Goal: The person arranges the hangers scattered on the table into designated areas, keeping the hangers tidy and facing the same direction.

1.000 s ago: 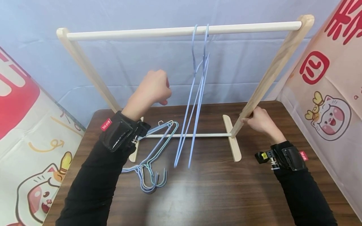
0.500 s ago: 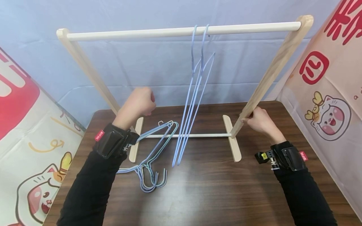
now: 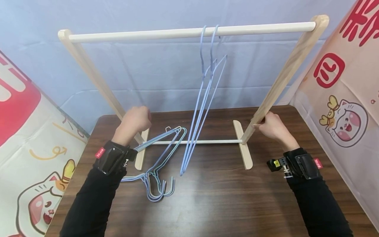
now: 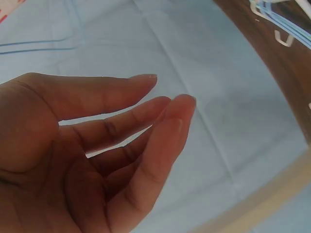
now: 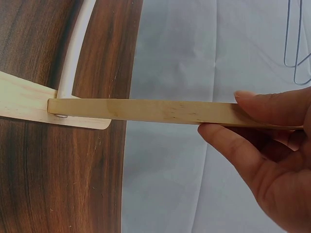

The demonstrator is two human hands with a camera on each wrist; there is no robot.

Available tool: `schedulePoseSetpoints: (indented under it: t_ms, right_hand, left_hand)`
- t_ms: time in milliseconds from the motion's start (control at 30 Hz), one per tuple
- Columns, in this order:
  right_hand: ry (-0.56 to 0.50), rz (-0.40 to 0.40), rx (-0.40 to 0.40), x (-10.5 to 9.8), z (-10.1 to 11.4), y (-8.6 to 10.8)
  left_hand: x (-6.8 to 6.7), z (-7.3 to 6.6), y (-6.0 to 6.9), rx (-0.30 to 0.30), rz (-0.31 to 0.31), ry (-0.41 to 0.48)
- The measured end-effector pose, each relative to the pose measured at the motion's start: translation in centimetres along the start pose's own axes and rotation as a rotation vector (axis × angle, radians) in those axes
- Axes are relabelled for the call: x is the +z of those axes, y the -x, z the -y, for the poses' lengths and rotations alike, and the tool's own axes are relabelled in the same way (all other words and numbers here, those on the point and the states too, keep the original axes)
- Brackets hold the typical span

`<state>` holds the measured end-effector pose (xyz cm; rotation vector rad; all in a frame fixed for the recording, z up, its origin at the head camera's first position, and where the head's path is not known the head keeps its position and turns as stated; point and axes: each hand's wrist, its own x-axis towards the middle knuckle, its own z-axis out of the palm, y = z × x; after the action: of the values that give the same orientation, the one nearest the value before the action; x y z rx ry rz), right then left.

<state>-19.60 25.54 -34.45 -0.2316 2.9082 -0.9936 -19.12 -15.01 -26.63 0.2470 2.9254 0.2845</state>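
The left hand (image 3: 134, 120) is hovering beside the left post (image 3: 91, 72) of a wooden rack, fingers loosely bent, thumb standing clear of the fingertips, and is carrying nothing; the left wrist view is showing a gap between hand and post. The right hand (image 3: 270, 125) is pinching the right post (image 3: 284, 72) low down, between thumb and fingers. Two blue hangers (image 3: 196, 128) are hanging by their hooks from the top rail (image 3: 148, 34), right of its middle. A pile of blue and pale green hangers (image 3: 151, 172) is lying on the worktop (image 3: 213, 204) at the left, crossing the lower bar (image 3: 219, 142) in the head view, with most hooks pointing toward the near side. A light blue cloth (image 3: 165, 13) is covering the far side, and printed panels (image 3: 331, 128) are standing at left and right.
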Motion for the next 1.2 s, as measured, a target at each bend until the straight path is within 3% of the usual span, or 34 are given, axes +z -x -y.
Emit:
schedulePoseSetpoints:
  t_ms: [167,433,767,1033,1200]
  right_hand:
    - [0.000,-0.005,-0.006,0.0,0.0,0.0]
    - [-0.005,-0.003,-0.013,0.0,0.0,0.0]
    - [0.002,0.000,-0.004,0.0,0.0,0.0]
    - [-0.002,0.002,0.002,0.0,-0.1,0.1]
    - [-0.008,-0.001,-0.003,0.1,-0.1,0.1]
  left_hand:
    - [1.7,1.7,0.0,-0.024,0.047,-0.026]
    - [5.3,4.0,0.6,-0.028,0.158,0.028]
    - [9.9,5.3,1.7,-0.059,0.280,0.011]
    - [13.5,6.8,2.6,0.022,0.324,-0.054]
    - [15.0,7.4,3.1,0.003,0.313,-0.039]
